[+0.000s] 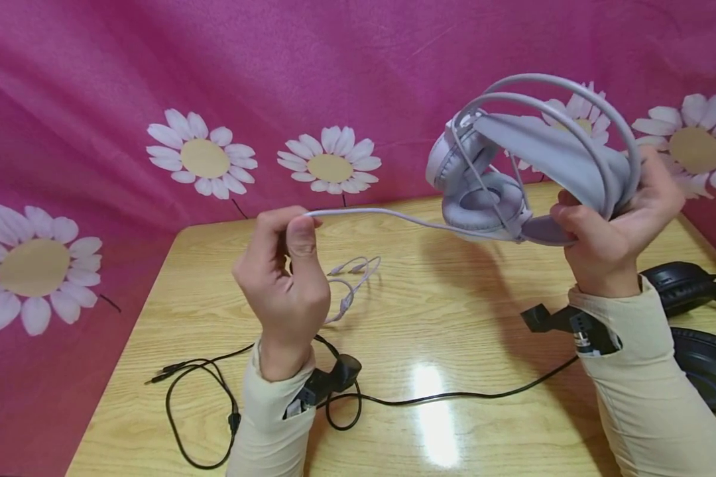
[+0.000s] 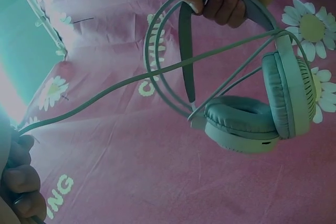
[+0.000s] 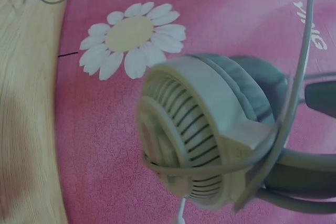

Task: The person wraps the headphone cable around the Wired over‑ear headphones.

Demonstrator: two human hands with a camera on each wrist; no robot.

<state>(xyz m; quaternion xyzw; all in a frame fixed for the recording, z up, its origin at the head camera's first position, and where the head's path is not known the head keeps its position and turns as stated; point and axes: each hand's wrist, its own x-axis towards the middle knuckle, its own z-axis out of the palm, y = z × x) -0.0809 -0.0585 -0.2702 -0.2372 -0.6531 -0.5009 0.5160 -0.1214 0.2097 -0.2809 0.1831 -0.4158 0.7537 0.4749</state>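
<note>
Nearest you, at 6 o'clock, a thin black rubbery cable [image 1: 471,395] loops across the wood-grained surface [image 1: 394,344], its slim plugs at 8. At 4 o'clock lie black over-ear headphones [image 1: 683,281], cut off by the frame. Your left hand [image 1: 295,291], at 8 o'clock, pinches a smooth pale-lavender cable [image 1: 388,212] between thumb and forefinger. Your right hand [image 1: 623,245], at 3, is clamped on the headband of the pale-lavender headphones [image 1: 537,149], held up at 2 o'clock; your left wrist view shows its fingers curled round the band. Only your right wrist view shows the slotted outer shell [image 3: 202,140] close up, cable across it. Farthest hangs creased pink cloth [image 1: 406,66] with white daisies; "ING" reads at 7 o'clock from your left wrist.
</note>
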